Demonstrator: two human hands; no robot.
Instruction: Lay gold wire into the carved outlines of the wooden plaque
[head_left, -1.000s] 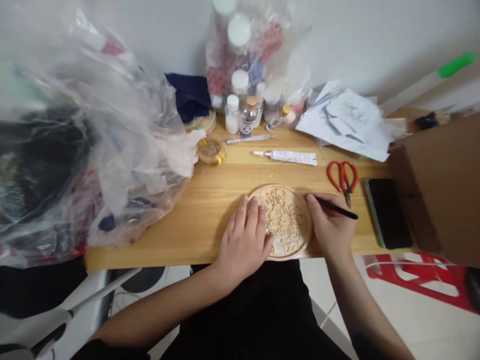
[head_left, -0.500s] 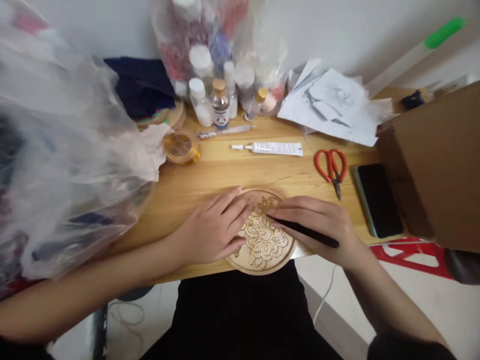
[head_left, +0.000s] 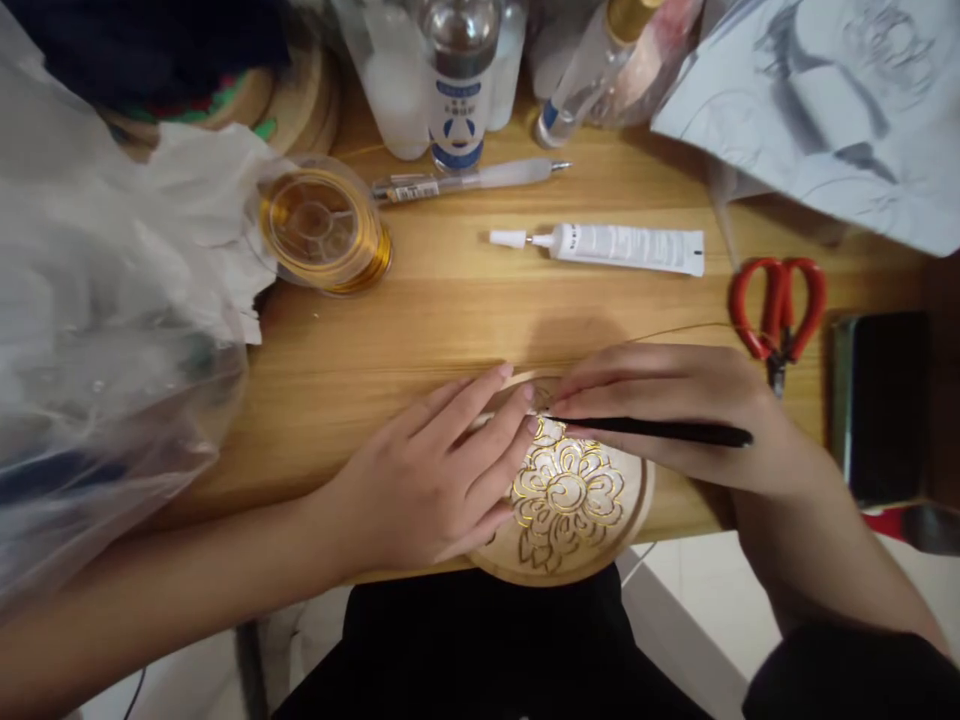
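A round wooden plaque (head_left: 637, 525) with a raised rim lies at the table's front edge, its flower pattern (head_left: 566, 490) outlined in gold wire. My left hand (head_left: 442, 470) lies flat over the plaque's left side, fingers stretched out and a little apart. My right hand (head_left: 697, 400) is closed around slim black tweezers (head_left: 667, 430), whose tip points left to the top of the pattern, close to my left fingertips. My fingers partly hide what the tip touches. Behind my right hand a thin loose wire (head_left: 675, 330) runs toward the red-handled pliers (head_left: 778, 310).
A spool of gold wire (head_left: 322, 225), a pen (head_left: 480, 178) and a white glue tube (head_left: 630, 248) lie behind the plaque. Bottles (head_left: 459, 100) and printed paper (head_left: 840, 120) are at the back. A plastic bag (head_left: 112, 330) fills the left; a phone (head_left: 877, 400) lies right.
My view has come closer to the table, so everything looks larger. My left fingertips now reach nearer the tweezers' tip, and the tweezers lie more level.
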